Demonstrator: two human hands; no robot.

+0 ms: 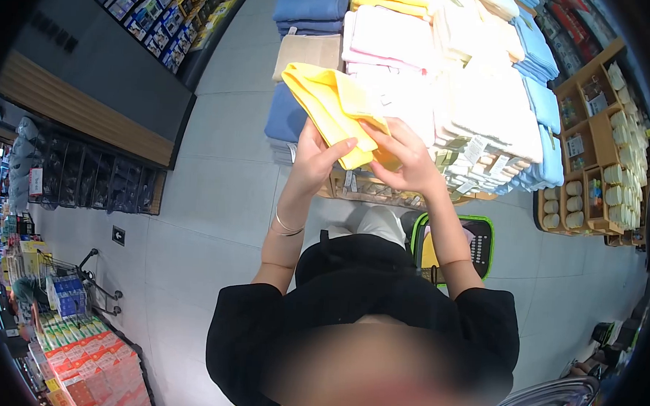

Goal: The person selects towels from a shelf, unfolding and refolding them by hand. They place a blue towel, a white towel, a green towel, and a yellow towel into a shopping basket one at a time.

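Holding a folded yellow towel (pixel 335 108) with both hands: left hand (pixel 318 161) pinches its near edge, thumb on top, and right hand (pixel 408 162) is closed on the near corner. Towel sits raised over stacked towels (pixel 449 77) on a wooden display (pixel 373 192); a green basket (pixel 485 233) stands on the floor (pixel 214 219) by the right forearm.

My feed: bright, even shop light, overexposed on the pale towels (pixel 485 101). Strong fisheye bending, black corners. Blurred patch at bottom centre.
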